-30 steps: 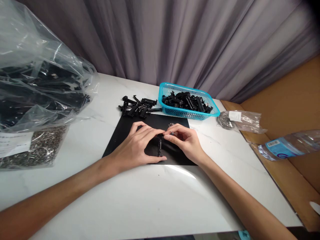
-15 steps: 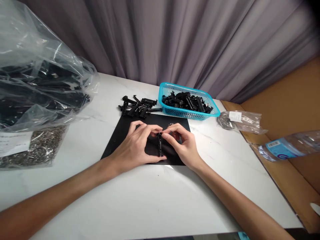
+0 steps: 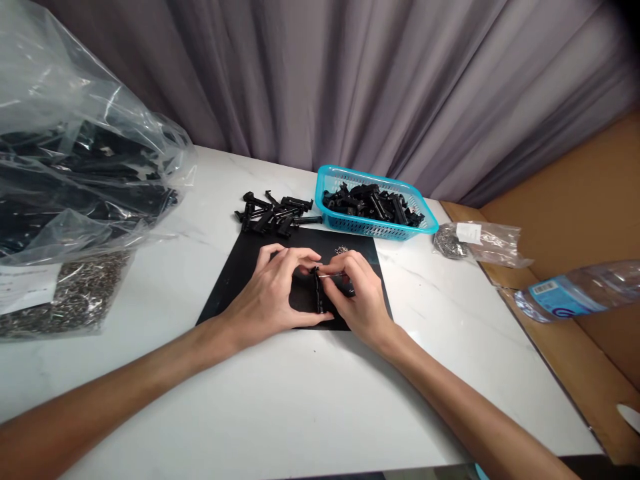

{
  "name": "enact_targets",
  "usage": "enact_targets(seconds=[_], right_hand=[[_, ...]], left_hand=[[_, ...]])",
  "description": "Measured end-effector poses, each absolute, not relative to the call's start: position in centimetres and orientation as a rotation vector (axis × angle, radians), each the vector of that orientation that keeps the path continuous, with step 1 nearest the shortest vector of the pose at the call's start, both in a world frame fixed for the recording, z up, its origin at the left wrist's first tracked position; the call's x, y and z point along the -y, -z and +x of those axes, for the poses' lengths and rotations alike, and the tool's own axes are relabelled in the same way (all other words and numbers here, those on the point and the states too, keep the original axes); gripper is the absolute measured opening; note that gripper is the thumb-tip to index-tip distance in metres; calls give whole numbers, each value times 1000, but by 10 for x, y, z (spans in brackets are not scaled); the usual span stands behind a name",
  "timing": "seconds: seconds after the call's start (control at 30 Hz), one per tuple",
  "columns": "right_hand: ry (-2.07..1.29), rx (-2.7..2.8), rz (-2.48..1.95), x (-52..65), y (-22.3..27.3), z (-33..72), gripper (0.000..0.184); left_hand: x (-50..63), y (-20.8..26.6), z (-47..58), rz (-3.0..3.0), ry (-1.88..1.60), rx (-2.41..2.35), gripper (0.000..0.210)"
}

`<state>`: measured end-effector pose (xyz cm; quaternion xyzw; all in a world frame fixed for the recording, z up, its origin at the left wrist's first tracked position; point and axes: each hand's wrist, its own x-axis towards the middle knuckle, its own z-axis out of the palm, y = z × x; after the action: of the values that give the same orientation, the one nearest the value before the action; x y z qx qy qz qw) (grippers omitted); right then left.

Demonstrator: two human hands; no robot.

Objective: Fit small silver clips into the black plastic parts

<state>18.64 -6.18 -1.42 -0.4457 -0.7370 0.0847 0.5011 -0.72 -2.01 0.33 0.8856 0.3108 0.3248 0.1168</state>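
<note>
My left hand (image 3: 270,287) grips a narrow black plastic part (image 3: 319,293) between thumb and fingers, its long side running toward me. The part is held over a black mat (image 3: 230,280). Close against its right side, my right hand (image 3: 357,290) is closed on a thin metal pin (image 3: 331,275), whose tip points at the upper end of the part. Whether the pin has entered the part, I cannot tell. Just beyond my right fingers lies a small heap of metal pieces (image 3: 341,250) on the mat.
Behind the mat are a pile of black parts (image 3: 277,213) and a blue basket (image 3: 327,217) of similar ones. Bags of black parts (image 3: 85,173) and metal pins (image 3: 90,293) stand left. To the right are a small bag (image 3: 467,240), a plastic bottle (image 3: 570,293) and cardboard (image 3: 575,200).
My right hand has turned slightly, and the thin metal pin now shows between its fingers and the black part. The left hand keeps its grip almost unmoved.
</note>
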Motion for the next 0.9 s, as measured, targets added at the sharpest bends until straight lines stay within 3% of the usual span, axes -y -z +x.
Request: enact_targets(seconds=[0.27, 0.6, 0.9], right_hand=[[-130, 1776, -1118, 64, 14, 187, 13], [-125, 1906, -1106, 60, 15, 192, 14], [-258, 1973, -1115, 57, 18, 193, 14]], left_hand=[[19, -2, -7, 2603, -977, -892, 80], [17, -1, -7, 2600, -884, -914, 61], [14, -1, -5, 2501, -693, -888, 70]])
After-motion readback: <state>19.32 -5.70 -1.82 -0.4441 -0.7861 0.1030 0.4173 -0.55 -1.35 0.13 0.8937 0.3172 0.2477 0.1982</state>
